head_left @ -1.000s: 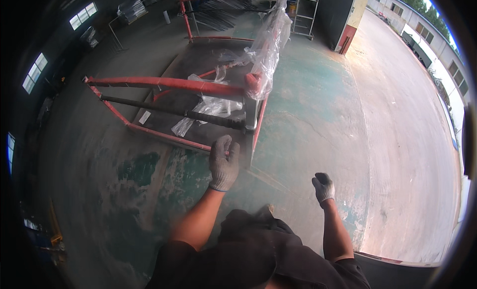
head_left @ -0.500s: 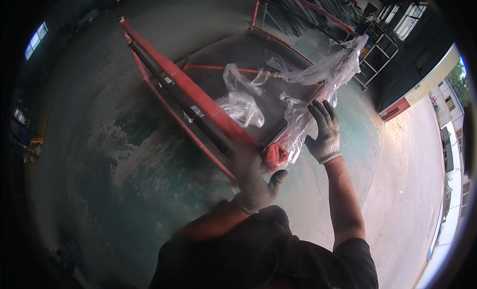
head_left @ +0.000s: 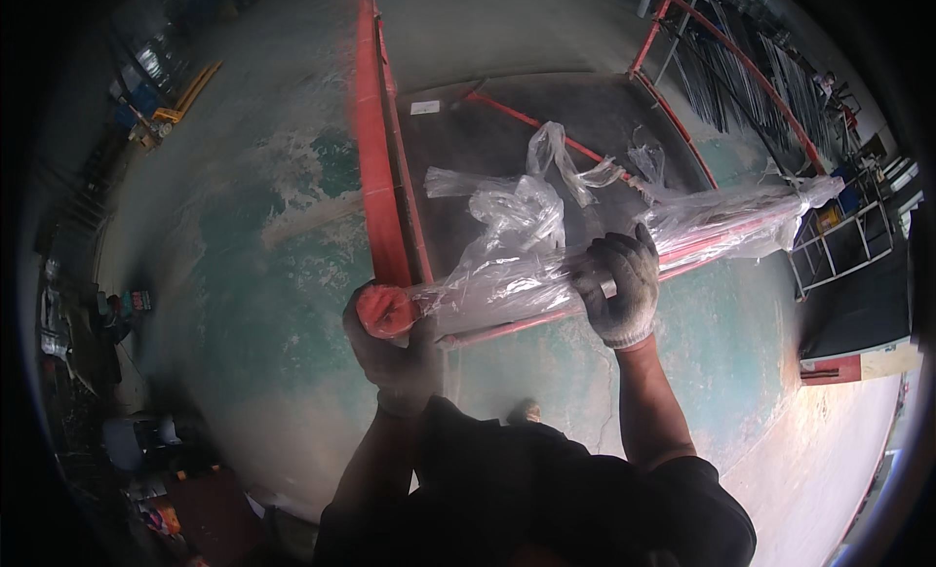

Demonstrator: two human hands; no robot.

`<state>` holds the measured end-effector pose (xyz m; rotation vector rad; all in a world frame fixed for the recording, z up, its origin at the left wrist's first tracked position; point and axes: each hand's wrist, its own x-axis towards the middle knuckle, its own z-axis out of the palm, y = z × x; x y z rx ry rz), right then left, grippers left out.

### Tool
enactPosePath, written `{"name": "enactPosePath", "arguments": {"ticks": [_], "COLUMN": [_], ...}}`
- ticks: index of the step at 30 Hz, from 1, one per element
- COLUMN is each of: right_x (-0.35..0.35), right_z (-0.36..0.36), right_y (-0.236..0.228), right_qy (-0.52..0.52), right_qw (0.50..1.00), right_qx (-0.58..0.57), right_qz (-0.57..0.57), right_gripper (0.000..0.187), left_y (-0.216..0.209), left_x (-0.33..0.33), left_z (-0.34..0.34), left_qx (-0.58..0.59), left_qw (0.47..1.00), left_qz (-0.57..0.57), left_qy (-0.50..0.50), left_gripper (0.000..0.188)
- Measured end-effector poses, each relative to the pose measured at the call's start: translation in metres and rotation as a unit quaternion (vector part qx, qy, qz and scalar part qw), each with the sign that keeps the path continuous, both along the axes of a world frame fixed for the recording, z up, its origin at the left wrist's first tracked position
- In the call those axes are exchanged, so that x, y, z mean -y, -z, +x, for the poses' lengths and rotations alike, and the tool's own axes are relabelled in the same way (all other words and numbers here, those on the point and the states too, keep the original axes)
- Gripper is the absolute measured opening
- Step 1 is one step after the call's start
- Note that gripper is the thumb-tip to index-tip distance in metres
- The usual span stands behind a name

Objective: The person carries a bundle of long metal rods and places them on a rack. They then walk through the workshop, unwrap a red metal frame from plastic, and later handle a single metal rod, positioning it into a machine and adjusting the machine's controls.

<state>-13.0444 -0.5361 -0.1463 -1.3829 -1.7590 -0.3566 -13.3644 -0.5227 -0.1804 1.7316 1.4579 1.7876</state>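
Note:
A red frame [head_left: 382,192] with a dark flat panel [head_left: 439,143] stands before me. My left hand [head_left: 398,367], in a grey work glove, is closed around a crumpled red rounded end [head_left: 387,312] at its near left corner. Clear plastic film [head_left: 497,299] wraps the near rail and runs off toward the far right. My right hand [head_left: 622,286], in a grey glove with a pale cuff, grips that wrapped rail, fingers curled over the top. Loose film [head_left: 531,211] lies bunched on the panel beyond my hands.
Long dark metal bars [head_left: 726,60] lie behind the frame at far right. A pale metal rack [head_left: 848,245] stands past the wrapped rail's end. A yellow pallet jack [head_left: 190,94] is at far left, and cluttered goods [head_left: 146,440] line the near left.
The view has swung, so the frame appears turned. My left hand, blurred beside the corner before, now holds the red end. My right hand, previously spread, has closed on the wrapped rail.

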Motion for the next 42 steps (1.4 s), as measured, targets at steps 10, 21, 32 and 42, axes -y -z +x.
{"name": "enactPosePath", "arguments": {"ticks": [10,21,32,42], "right_x": [-0.033,-0.050,-0.179,-0.311], "right_z": [0.008,0.022,0.010,-0.045], "right_y": [0.027,0.016,-0.014,-0.032], "right_qy": [0.027,-0.010,0.009,0.111], "right_qw": [0.993,1.000,1.000,0.991], "right_qx": [-0.032,-0.018,-0.015,-0.028], "right_qz": [0.112,0.014,0.014,0.063], "right_gripper": [0.015,0.019,0.018,0.018], "left_y": [0.000,-0.035,-0.044,-0.081], "left_x": [-0.008,-0.051,-0.224,-0.390], "left_z": [0.001,0.015,-0.020,-0.037], "left_qx": [-0.046,-0.132,-0.011,-0.021], "left_qw": [0.994,0.978,0.994,0.994], "left_qz": [0.061,0.062,0.100,0.098], "left_qy": [-0.076,-0.146,-0.037,-0.037], "left_gripper": [0.072,0.045,0.050,0.047]}}
